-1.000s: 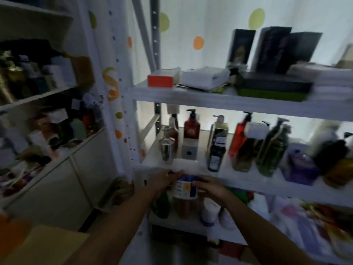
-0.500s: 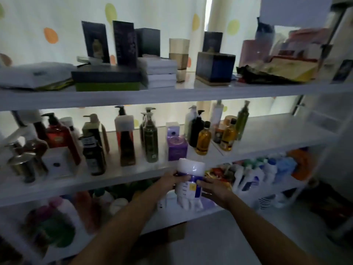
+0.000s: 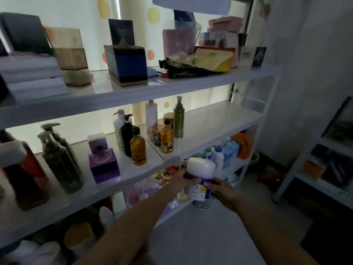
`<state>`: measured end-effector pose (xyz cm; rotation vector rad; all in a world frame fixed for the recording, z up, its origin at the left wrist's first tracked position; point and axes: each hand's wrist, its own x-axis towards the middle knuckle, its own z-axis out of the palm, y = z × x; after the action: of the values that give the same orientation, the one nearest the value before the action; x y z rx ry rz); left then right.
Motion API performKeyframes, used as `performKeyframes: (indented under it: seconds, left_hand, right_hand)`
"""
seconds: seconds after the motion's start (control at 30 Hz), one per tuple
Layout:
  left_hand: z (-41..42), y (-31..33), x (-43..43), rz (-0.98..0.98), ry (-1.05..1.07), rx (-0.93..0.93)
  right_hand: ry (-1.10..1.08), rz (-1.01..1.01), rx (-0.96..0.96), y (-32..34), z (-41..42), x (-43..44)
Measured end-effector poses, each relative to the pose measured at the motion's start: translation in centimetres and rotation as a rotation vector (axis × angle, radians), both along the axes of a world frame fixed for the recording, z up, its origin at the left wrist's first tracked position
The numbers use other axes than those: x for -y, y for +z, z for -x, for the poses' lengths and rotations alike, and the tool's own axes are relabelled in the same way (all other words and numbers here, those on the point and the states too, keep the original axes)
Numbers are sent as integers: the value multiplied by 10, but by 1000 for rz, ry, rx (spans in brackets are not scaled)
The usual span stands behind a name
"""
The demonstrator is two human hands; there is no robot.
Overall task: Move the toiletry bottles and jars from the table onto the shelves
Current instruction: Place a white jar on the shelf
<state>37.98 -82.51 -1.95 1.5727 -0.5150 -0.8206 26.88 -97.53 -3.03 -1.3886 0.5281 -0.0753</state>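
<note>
Dim, backlit scene: light enters behind the shelves [image 3: 133, 96], foreground underexposed, left edge apparently motion-blurred, wide-angle bending at edges.

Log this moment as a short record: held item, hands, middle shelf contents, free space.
held item: white-lidded jar, upright, not yet on a shelf
hands: left hand and right hand grip the jar on opposite sides
middle shelf contents: pump bottles, amber bottles, purple box
free space: bare stretch at the middle shelf's right end
</note>
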Motion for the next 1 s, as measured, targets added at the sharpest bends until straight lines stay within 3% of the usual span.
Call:
performKeyframes:
  seconds: [0.17,0.4,0.63,1.0]
  left_hand:
    - [-42,-18,65,11,16,9]
    - [-124,2,129,38,124,250]
    - [-166,0,154,176,195,228]
    - [-212,-26,168,-87,470,243]
  right_hand:
    - [10,52,-5,-12,-46,58]
    - [91,351,-8,8,-161,135]
    - [166,522,0,2,-240,164]
    - [461,643,64,-18,-314,198]
